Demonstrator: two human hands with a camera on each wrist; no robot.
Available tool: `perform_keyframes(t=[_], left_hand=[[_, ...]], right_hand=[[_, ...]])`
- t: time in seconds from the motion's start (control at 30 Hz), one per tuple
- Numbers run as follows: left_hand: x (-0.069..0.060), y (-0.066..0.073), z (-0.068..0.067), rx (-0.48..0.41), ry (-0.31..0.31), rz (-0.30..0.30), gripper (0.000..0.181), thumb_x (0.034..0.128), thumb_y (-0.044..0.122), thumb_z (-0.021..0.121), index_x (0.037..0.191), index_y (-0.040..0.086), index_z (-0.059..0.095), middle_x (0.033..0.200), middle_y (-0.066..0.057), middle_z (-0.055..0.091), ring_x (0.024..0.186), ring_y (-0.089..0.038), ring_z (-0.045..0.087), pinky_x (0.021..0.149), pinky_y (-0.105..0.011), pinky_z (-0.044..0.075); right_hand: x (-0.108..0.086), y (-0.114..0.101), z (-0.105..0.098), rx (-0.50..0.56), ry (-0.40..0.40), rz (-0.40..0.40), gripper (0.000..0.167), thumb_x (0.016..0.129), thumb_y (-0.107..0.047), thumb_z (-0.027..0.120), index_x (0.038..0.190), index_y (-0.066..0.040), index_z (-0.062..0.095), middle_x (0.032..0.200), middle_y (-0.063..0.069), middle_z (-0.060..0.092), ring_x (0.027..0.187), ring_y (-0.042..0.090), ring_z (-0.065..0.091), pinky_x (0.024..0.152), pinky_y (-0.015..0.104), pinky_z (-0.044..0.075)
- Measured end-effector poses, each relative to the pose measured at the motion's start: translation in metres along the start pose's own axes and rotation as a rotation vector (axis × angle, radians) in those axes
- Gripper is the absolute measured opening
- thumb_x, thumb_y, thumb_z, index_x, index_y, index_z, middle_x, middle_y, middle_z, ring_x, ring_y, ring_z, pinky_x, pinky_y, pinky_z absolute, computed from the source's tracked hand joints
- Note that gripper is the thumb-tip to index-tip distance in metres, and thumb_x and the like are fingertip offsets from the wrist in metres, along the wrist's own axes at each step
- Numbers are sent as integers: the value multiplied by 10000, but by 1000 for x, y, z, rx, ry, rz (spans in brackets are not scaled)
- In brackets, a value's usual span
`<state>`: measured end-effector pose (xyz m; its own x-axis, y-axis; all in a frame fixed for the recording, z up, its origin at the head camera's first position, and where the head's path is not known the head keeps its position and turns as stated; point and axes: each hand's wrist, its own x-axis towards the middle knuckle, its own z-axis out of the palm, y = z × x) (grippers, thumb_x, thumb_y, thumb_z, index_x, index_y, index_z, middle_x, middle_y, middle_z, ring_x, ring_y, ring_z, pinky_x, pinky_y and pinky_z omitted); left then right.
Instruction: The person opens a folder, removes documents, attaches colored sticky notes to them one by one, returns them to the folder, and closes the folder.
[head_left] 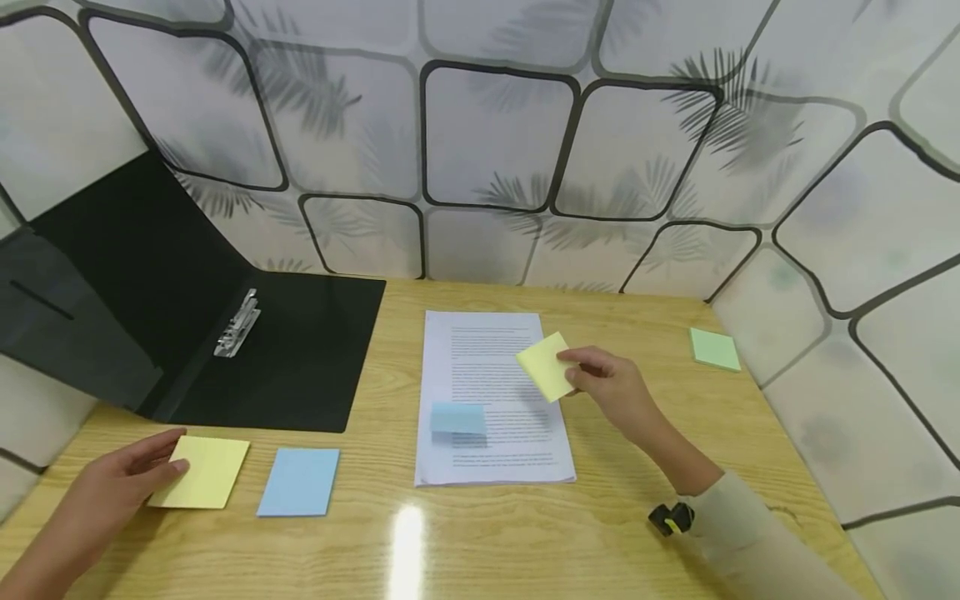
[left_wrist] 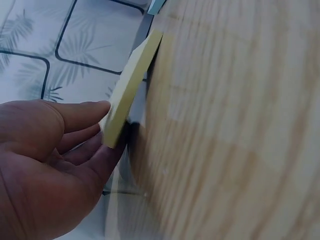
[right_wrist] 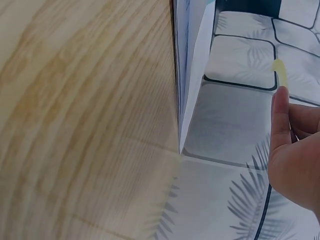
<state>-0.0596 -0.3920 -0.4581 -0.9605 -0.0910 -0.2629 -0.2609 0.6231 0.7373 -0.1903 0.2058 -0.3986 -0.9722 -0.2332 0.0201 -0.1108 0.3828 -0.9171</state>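
Observation:
Over the right part of a stack of printed sheets point(head_left: 495, 458), my right hand point(head_left: 611, 387) pinches a single yellow sticky note point(head_left: 543, 367) between thumb and fingers. In the right wrist view that note point(right_wrist: 280, 72) appears edge-on, raised off the paper. My left hand point(head_left: 112, 492) grips the left edge of a yellow sticky note pad point(head_left: 210, 473), thumb on top and fingers beneath; the left wrist view shows the pad's thick side point(left_wrist: 131, 92) tilted in the fingers. A blue sticky note point(head_left: 459, 419) is stuck on the lower left of the top sheet.
A blue sticky pad point(head_left: 298, 483) lies right of the yellow pad. Behind them, a black clip binder point(head_left: 315, 350) stands open, its cover leaning on the patterned wall. A green sticky pad point(head_left: 714, 349) sits at the table's far right, near the side wall.

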Motion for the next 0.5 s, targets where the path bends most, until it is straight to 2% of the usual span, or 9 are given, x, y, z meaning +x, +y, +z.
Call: perform_keyframes(t=[0.1,0.17,0.23,0.3,0.37,0.4,0.43,0.5], left_hand=[[-2,2,-1,55,48,34,730,1030,395,579,1515,-96,342,1445,-385,445,881,313,360,687,-65,474],[-3,3,-3,77,94,50,678,1034,369,580,1491,-96,393,1331,-303,599,870,314,364,660,-62,459],[-5,4,-5,69,142,66,637,1030,344,592,1464,-96,436,1195,-41,712,863,313,385,646,-56,448],[-6,10,-5,47,172,85,622,1025,342,602,1452,-86,457,1097,218,667,862,310,407,640,-54,444],[-5,24,-2,34,179,129,596,1021,334,612,1443,-65,482,1043,369,579,884,306,434,655,-46,452],[-4,35,1,26,170,153,586,1019,340,615,1440,-49,496,1054,378,584,903,296,459,674,-44,463],[-2,49,6,27,159,181,567,1023,346,607,1436,-31,511,1080,335,623,917,283,482,690,-47,475],[2,83,19,11,120,236,516,1036,339,583,1420,-3,540,1148,170,700,941,232,541,730,-78,510]], right_hand=[[0,0,0,2,0,4,312,995,-115,640,1283,-1,666,1288,203,629,892,154,688,856,434,597],[-1,0,-1,4,-2,3,312,995,-121,643,1282,-3,668,1288,200,627,891,155,685,852,428,599],[-1,1,-1,7,-6,0,311,995,-123,643,1282,-4,669,1289,198,625,891,155,683,849,424,600],[-1,0,-1,13,-9,-4,312,996,-123,643,1283,-4,668,1289,198,622,890,154,682,847,422,601],[-1,0,0,16,-9,-8,309,994,-120,645,1280,-6,671,1287,195,625,885,153,684,844,424,601],[0,0,1,16,-7,-12,305,993,-117,646,1276,-8,673,1285,191,628,884,154,684,842,427,602],[0,0,2,11,-6,-19,302,991,-115,647,1273,-11,676,1282,186,630,880,151,684,838,424,603],[1,-1,6,-15,-3,-43,285,989,-108,649,1258,-22,687,1270,167,641,871,149,680,823,425,605]])
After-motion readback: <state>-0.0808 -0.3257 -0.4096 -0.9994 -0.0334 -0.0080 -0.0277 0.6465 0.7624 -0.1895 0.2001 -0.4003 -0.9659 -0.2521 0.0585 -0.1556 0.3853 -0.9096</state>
